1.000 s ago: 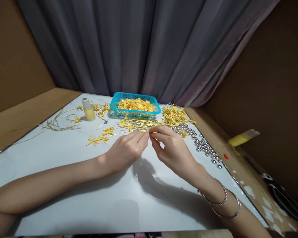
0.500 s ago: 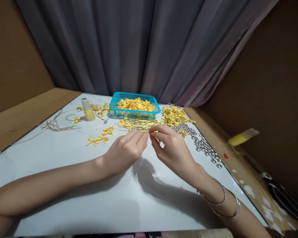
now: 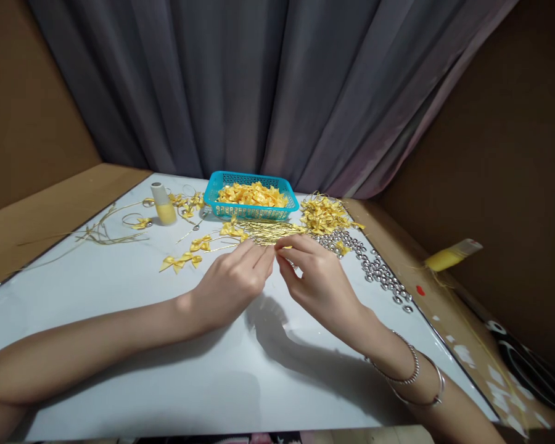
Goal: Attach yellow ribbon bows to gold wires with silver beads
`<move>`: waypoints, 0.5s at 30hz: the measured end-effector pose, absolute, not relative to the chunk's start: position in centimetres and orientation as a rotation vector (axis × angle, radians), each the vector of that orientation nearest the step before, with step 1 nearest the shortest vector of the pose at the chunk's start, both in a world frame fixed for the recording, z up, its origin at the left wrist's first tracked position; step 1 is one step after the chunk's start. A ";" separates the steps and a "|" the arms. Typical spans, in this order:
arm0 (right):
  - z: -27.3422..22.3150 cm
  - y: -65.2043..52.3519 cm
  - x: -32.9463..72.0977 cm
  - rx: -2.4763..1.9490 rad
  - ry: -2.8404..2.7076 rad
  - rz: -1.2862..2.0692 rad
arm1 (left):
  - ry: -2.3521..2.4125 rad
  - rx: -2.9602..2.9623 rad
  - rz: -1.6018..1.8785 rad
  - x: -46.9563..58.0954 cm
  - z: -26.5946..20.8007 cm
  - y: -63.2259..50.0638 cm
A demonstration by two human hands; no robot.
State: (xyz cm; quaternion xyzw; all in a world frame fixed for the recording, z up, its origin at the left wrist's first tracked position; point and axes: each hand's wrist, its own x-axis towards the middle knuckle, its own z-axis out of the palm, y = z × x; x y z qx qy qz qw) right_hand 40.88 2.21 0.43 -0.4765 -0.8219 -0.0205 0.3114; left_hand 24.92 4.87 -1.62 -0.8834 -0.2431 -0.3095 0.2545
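Observation:
My left hand [image 3: 240, 277] and my right hand [image 3: 312, 265] meet fingertip to fingertip above the middle of the white board. Both are closed in a pinch, and whatever lies between the fingers is too small or hidden to make out. Just beyond them lies a bundle of gold cords [image 3: 268, 232]. Left of the cords are several loose yellow ribbon bows [image 3: 180, 262]. Silver beads [image 3: 379, 271] are scattered to the right of my right hand, below a heap of yellow bows with cords [image 3: 324, 216].
A turquoise basket [image 3: 254, 214] full of yellow bows stands at the back. A bottle with yellow contents [image 3: 164, 205] stands at the left, near loose cords [image 3: 104, 231]. On the right lie black-handled scissors [image 3: 527, 370], paper scraps [image 3: 499, 388] and a yellow-and-clear tube [image 3: 453, 254].
Both hands have shifted very slightly to the left, with the fingertips still together. Everything on the board stays in place.

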 end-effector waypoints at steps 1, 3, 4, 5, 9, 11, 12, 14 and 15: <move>0.4 2.2 40.9 -1.261 -2.167 -0.055 | -0.661 -2.400 -0.844 24.9 -1.6 4.8; 0.5 2.2 40.8 -1.263 -2.165 -0.058 | -0.665 -2.415 -0.849 24.8 -1.7 4.7; 0.5 2.2 40.8 -1.262 -2.166 -0.058 | -0.672 -2.428 -0.850 24.8 -1.7 4.7; 0.5 2.2 40.8 -1.262 -2.166 -0.056 | -0.679 -2.440 -0.852 24.8 -1.7 4.7; 0.6 2.2 40.8 -1.268 -2.165 -0.047 | -0.694 -2.449 -0.874 24.8 -1.6 4.7; 0.6 2.2 40.8 -1.269 -2.164 -0.047 | -0.690 -2.456 -0.888 24.8 -1.6 4.7; 0.6 2.1 40.8 -1.270 -2.164 -0.048 | -0.692 -2.463 -0.895 24.8 -1.6 4.8; 0.6 2.1 40.8 -1.274 -2.163 -0.045 | -0.698 -2.477 -0.903 24.8 -1.6 4.8; 0.6 2.1 40.8 -1.277 -2.164 -0.044 | -0.701 -2.483 -0.900 24.8 -1.6 4.8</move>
